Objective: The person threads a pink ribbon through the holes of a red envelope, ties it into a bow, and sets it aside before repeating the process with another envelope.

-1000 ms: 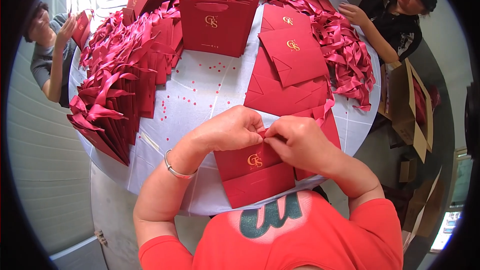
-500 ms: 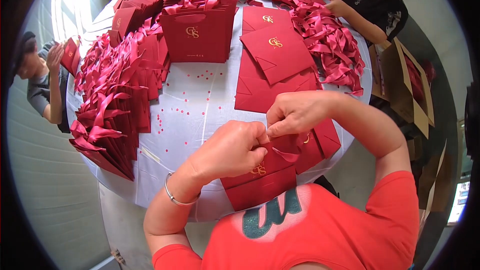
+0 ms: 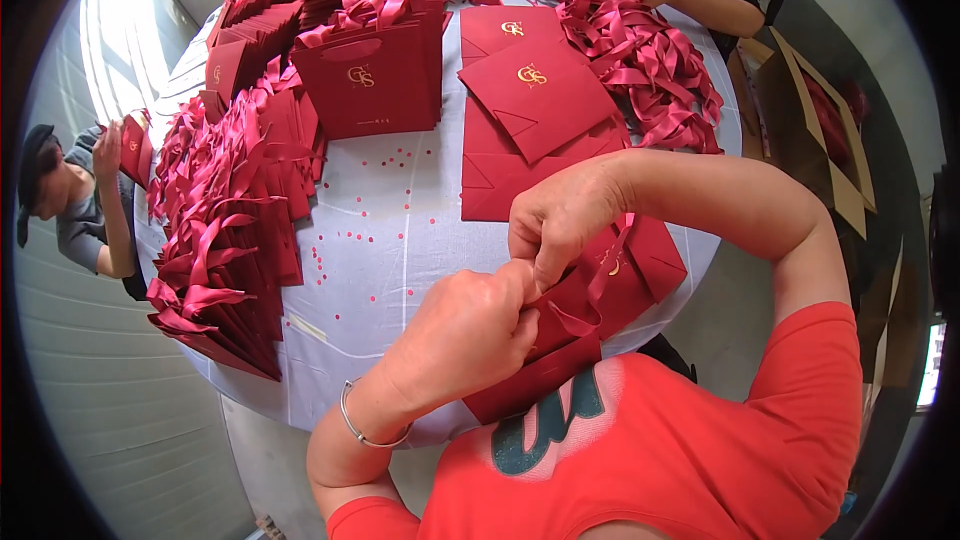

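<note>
In front of me a dark red paper gift bag (image 3: 535,376) lies flat near the table's front edge. A pink-red ribbon handle (image 3: 597,285) loops over it. My left hand (image 3: 462,325), with a silver bangle on its wrist, is closed in a pinch at the bag's upper edge. Fingertips of my right hand (image 3: 568,218) press together and meet the left ones there. Whatever is pinched between them is hidden, perhaps a ribbon end. Under my right forearm another red bag (image 3: 655,258) with a gold emblem peeks out.
Flat red bags (image 3: 540,90) overlap beyond my right hand, beside heaped ribbons (image 3: 655,70). Ribboned bags (image 3: 215,230) line the left; others stand upright (image 3: 365,85) behind. Red paper dots (image 3: 360,237) dot the white tablecloth (image 3: 370,270). Two people work across the table. An open cardboard box (image 3: 815,130) stands right.
My hands have drawn closer, and their fingertips now meet. The left hand has shifted slightly down and right, covering more of the bag. The ribbon loop stands up higher. My view has turned a little.
</note>
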Available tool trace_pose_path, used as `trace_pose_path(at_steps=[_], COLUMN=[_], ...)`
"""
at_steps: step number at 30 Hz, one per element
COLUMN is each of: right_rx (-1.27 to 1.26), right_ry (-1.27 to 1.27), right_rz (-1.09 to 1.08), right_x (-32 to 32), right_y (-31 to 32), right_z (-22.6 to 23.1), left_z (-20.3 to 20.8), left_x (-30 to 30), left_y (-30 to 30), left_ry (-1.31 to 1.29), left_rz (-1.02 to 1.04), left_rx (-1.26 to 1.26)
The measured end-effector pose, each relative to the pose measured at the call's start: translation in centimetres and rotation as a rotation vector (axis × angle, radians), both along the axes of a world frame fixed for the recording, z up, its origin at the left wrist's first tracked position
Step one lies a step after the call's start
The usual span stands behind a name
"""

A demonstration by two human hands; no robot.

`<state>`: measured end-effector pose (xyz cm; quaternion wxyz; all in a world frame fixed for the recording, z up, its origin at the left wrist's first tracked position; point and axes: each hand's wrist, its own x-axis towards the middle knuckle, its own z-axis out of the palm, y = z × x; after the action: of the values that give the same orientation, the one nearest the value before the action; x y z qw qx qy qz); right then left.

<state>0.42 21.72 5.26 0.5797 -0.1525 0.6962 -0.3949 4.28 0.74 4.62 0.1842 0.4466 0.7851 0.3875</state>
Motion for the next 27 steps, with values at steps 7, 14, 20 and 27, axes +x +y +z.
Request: trace_pose_path(at_steps=[7, 14, 20, 27], right_rx=[-0.029, -0.129, -0.072, 0.073], right_ry=[0.402, 0.81, 1.156, 1.124], right_rz=[-0.596, -0.705, -0.49, -0.507], right_x=[0.0, 0.6, 8.2, 12.9], right_y=[1.6, 2.3, 2.6, 0.1], right_z=[-0.4, -0.2, -0.7, -2.7], left_z=[1.1, -0.6, -2.5, -3.9], left_x=[-0.5, -2.2, -3.2, -4.0], left_y=[0.0, 0.2, 0.4, 0.8], left_ry=[-0.064, -0.398, -0.289, -0.363], left_rz=[-0.075, -0.02, -0.014, 0.026], left_rx=[0.047, -0.072, -0.088, -0.188])
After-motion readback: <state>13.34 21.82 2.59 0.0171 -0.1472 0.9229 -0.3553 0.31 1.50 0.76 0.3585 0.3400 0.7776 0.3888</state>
